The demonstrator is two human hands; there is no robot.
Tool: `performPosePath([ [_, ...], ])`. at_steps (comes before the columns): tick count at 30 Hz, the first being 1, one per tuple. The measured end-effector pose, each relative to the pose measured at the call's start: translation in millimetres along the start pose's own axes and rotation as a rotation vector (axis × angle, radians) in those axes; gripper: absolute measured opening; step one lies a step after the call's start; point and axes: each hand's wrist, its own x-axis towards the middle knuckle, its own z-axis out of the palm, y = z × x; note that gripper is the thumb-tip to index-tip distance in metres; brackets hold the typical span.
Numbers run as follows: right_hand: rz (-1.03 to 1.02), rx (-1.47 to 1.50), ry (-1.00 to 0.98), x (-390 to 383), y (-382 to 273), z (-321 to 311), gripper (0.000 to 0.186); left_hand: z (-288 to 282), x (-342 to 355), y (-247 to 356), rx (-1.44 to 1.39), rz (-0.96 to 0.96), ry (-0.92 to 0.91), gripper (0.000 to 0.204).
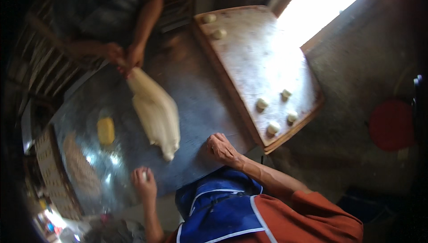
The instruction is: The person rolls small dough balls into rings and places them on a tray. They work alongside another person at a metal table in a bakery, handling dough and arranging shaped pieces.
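My left hand (145, 182) is closed at the near edge of the metal table, with a small pale piece of dough (145, 175) showing between its fingers. To the right, my right hand (221, 148) rests on the tabletop with its fingers curled under. Whatever lies beneath that palm is hidden. Between and beyond my hands stretches a long slab of pale dough (157, 111), its ragged end toward me. A co-worker's hands (127, 60) grip its far, narrow end.
A yellow block (106, 131) and a strip of brownish flour or crumbs (81, 165) lie on the left of the table (196, 104). On the right a wooden-edged board (249, 73) carries several dough balls (273, 128). A red round object (392, 124) stands farther right.
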Motion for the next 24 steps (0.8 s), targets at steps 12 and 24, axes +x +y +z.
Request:
performPosePath([
  [12, 0.244, 0.238, 0.077, -22.3, -21.5, -132.3, 0.037, -33.2, 165.6, 285.1, -0.186, 0.902, -0.373, 0.040],
  [24, 0.617, -0.684, 0.832, -132.2, 94.9, -333.9, 0.108, 237.6, 189.3, 607.1, -0.279, 1.158, -0.763, 0.086],
])
